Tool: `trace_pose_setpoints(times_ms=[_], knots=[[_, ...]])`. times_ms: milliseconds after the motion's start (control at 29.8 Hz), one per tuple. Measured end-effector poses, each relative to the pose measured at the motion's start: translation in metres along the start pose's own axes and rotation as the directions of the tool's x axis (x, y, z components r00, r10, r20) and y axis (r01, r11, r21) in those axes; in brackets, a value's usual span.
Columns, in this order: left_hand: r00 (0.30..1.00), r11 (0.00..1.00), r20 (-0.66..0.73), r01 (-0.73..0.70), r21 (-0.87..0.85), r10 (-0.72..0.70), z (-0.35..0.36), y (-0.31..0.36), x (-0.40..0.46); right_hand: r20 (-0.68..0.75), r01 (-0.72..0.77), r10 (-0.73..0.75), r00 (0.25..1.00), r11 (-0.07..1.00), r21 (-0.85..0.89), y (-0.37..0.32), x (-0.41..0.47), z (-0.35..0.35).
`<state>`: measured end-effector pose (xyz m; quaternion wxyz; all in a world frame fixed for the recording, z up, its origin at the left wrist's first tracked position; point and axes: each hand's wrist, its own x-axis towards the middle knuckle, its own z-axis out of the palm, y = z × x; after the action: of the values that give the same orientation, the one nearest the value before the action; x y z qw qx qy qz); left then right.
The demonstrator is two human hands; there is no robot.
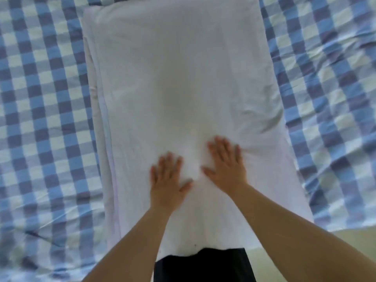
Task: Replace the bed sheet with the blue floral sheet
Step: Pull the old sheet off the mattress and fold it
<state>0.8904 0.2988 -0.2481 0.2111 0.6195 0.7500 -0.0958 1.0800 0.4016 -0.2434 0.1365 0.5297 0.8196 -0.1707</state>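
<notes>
A long folded white sheet (179, 78) lies lengthwise down the middle of the bed, on top of a blue and white checked sheet (44, 119). My left hand (167, 180) lies flat on the white sheet's near part with fingers spread. Just to its right, my right hand (225, 165) also presses flat on the white cloth, fingers straight. A few creases run out from the right hand. No blue floral sheet is in view.
The checked sheet spreads wrinkled to both sides of the white one. At the bottom right a pale yellowish surface (350, 239) shows past the bed's edge. My dark clothing (203, 265) meets the white sheet's near end.
</notes>
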Motion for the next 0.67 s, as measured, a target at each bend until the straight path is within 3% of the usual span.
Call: trace_pose_setpoints(times_ms=[67, 168, 235, 302, 402, 503, 570, 670], knots=[[0.958, 0.956, 0.018, 0.288, -0.049, -0.288, 0.018, -0.035, -0.041, -0.062, -0.255, 0.256, 0.965, 0.966, 0.033, 0.052, -0.041, 0.011], [0.77, 0.75, 0.04, 0.63, -0.201, -0.636, 0.032, -0.07, -0.097, -0.007, -0.62, 0.625, 0.78, 0.775, 0.126, 0.105, -0.097, 0.016], [0.677, 0.63, 0.051, 0.708, -0.32, -0.735, 0.037, -0.063, -0.122, 0.028, -0.669, 0.678, 0.734, 0.716, 0.199, 0.112, -0.126, 0.023], [0.606, 0.549, 0.022, 0.735, -0.398, -0.795, 0.043, -0.052, -0.142, -0.028, -0.659, 0.694, 0.719, 0.695, 0.287, 0.109, -0.149, 0.031], [0.49, 0.4, 0.106, 0.802, -0.444, -0.865, 0.048, -0.047, -0.178, -0.026, -0.722, 0.8, 0.6, 0.554, 0.415, 0.102, -0.181, 0.04], [0.504, 0.309, 0.25, 0.778, -0.547, -0.826, 0.053, -0.048, -0.217, 0.149, -0.737, 0.816, 0.559, 0.406, 0.54, 0.107, -0.209, 0.048], [0.582, 0.285, 0.294, 0.701, -0.653, -0.758, 0.057, -0.049, -0.239, 0.245, -0.69, 0.756, 0.607, 0.348, 0.635, 0.115, -0.224, 0.05], [0.685, 0.267, 0.367, 0.635, -0.725, -0.63, 0.059, -0.052, -0.259, 0.309, -0.623, 0.622, 0.72, 0.382, 0.682, 0.125, -0.244, 0.049]])
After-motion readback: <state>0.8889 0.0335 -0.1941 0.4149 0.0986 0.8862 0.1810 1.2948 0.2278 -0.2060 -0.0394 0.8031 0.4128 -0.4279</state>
